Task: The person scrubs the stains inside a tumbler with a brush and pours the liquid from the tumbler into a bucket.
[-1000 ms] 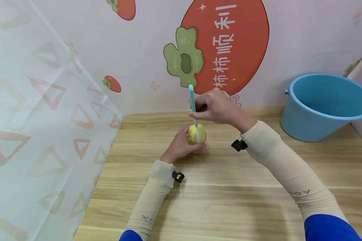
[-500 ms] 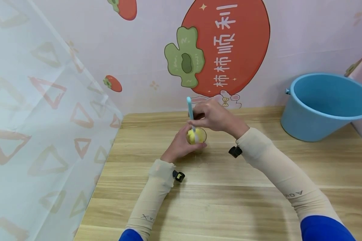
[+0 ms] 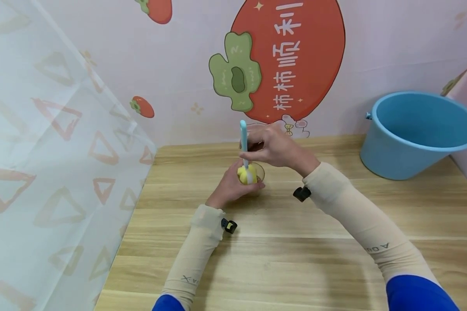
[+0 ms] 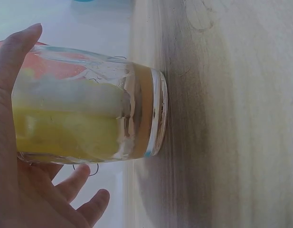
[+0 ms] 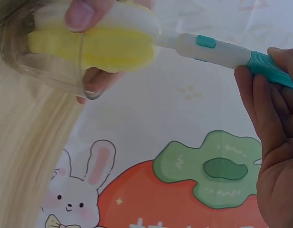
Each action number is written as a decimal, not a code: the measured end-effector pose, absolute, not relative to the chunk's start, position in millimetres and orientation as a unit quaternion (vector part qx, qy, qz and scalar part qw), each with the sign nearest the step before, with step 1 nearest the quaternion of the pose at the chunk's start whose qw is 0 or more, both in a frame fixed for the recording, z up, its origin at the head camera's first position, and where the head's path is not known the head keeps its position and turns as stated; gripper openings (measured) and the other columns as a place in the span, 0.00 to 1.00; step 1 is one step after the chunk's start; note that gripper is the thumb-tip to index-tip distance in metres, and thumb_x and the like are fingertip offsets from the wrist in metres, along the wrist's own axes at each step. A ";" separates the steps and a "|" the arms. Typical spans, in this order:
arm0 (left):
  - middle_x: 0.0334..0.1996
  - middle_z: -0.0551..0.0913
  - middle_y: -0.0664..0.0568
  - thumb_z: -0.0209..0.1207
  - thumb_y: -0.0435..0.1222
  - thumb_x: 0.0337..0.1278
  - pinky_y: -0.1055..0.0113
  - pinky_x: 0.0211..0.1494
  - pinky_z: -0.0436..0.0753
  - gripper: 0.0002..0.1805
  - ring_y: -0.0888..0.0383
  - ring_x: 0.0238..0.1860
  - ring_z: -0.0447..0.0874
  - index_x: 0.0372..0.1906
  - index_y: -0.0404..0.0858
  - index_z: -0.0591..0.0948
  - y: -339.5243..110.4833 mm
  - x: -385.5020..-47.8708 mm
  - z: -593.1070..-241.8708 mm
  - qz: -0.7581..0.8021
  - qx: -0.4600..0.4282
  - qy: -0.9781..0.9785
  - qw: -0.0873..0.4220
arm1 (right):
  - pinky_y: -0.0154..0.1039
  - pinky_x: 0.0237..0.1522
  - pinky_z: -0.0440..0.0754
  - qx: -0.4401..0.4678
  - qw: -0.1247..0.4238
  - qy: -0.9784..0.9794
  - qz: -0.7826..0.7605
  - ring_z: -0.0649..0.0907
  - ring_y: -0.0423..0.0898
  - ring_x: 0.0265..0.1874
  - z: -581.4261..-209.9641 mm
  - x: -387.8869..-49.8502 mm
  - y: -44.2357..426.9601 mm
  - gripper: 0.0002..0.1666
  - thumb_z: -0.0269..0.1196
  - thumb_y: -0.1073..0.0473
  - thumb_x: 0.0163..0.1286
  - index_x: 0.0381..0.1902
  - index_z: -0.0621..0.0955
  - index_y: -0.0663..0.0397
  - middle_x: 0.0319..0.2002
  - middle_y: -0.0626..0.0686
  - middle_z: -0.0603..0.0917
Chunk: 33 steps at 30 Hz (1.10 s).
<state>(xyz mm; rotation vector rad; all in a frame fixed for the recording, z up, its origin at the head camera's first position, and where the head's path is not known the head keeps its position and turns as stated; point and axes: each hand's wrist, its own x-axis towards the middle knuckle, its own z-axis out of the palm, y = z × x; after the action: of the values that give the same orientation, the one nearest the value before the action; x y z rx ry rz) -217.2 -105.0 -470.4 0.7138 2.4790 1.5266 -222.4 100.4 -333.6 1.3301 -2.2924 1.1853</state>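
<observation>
A clear drinking glass (image 4: 103, 71) stands upright on the table, held near its rim by my left hand (image 3: 233, 183). Inside the glass is the yellow and white sponge head (image 5: 118, 45) of a bottle brush, its upper part sticking out above the rim. My right hand (image 3: 270, 144) pinches the brush's teal and white handle (image 5: 217, 50) between thumb and fingers, above the glass. In the head view the handle points up, and the sponge sits toward the left side of the glass.
A large light blue bucket (image 3: 397, 155) stands at the back right of the wooden table (image 3: 288, 263). Behind the table hangs a printed cloth wall (image 3: 179, 65); another pale cloth (image 3: 70, 172) borders the left side.
My right hand has moved down with the brush, pushing the sponge deeper, then the sponge shifted left and slightly up within the glass. The left hand stays around the glass.
</observation>
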 end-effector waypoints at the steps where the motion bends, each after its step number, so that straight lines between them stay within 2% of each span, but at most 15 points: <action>1: 0.36 0.79 0.50 0.79 0.49 0.53 0.61 0.40 0.79 0.33 0.54 0.35 0.78 0.61 0.50 0.75 -105.2 -217.3 -470.3 0.510 0.237 0.824 0.073 | 0.35 0.37 0.89 0.453 0.115 -0.786 0.405 0.90 0.39 0.32 -335.0 -222.8 100.2 0.04 0.76 0.61 0.67 0.34 0.90 0.54 0.31 0.47 0.89; 6: 0.36 0.79 0.51 0.79 0.49 0.53 0.61 0.40 0.80 0.37 0.55 0.35 0.78 0.66 0.50 0.74 -105.6 -218.7 -472.8 0.511 0.241 0.821 0.077 | 0.34 0.36 0.89 0.458 0.105 -0.786 0.403 0.91 0.38 0.31 -334.4 -223.8 100.6 0.03 0.76 0.61 0.67 0.34 0.91 0.53 0.31 0.46 0.90; 13: 0.37 0.80 0.51 0.80 0.50 0.51 0.60 0.40 0.81 0.32 0.54 0.36 0.79 0.55 0.46 0.76 -104.5 -222.3 -474.8 0.507 0.253 0.822 0.064 | 0.35 0.35 0.89 0.458 0.098 -0.775 0.424 0.92 0.38 0.30 -317.6 -224.0 104.0 0.03 0.77 0.62 0.65 0.34 0.90 0.53 0.30 0.46 0.91; 17: 0.41 0.80 0.53 0.80 0.51 0.51 0.58 0.42 0.82 0.34 0.54 0.39 0.80 0.59 0.44 0.77 -105.1 -222.7 -475.2 0.505 0.251 0.823 0.067 | 0.34 0.36 0.89 0.453 0.093 -0.785 0.412 0.91 0.36 0.30 -320.8 -224.5 104.2 0.03 0.77 0.61 0.65 0.34 0.90 0.52 0.30 0.45 0.91; 21: 0.46 0.81 0.54 0.79 0.52 0.52 0.58 0.46 0.83 0.36 0.55 0.42 0.81 0.65 0.53 0.77 -106.2 -219.5 -474.5 0.499 0.240 0.829 0.075 | 0.34 0.35 0.89 0.449 0.086 -0.802 0.384 0.91 0.37 0.29 -333.2 -221.6 103.0 0.04 0.77 0.60 0.65 0.33 0.90 0.54 0.29 0.46 0.90; 25: 0.50 0.81 0.54 0.78 0.52 0.53 0.58 0.47 0.85 0.36 0.55 0.44 0.82 0.67 0.61 0.75 -105.3 -216.1 -473.1 0.499 0.235 0.830 0.081 | 0.35 0.35 0.89 0.444 0.074 -0.817 0.361 0.91 0.39 0.29 -335.6 -218.8 103.7 0.05 0.76 0.60 0.66 0.32 0.90 0.55 0.28 0.48 0.91; 33: 0.51 0.80 0.56 0.80 0.52 0.51 0.56 0.52 0.82 0.32 0.55 0.48 0.80 0.60 0.55 0.77 -104.7 -217.8 -472.1 0.494 0.229 0.836 0.074 | 0.36 0.33 0.88 0.449 0.116 -0.811 0.358 0.90 0.37 0.27 -301.7 -218.5 108.5 0.06 0.76 0.60 0.66 0.30 0.90 0.52 0.26 0.46 0.90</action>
<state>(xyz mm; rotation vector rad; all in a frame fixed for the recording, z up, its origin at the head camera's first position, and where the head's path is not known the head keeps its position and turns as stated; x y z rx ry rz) -217.8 -104.7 -472.1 0.6865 2.5082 1.4820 -218.5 108.5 -301.7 1.3154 -2.3742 1.0475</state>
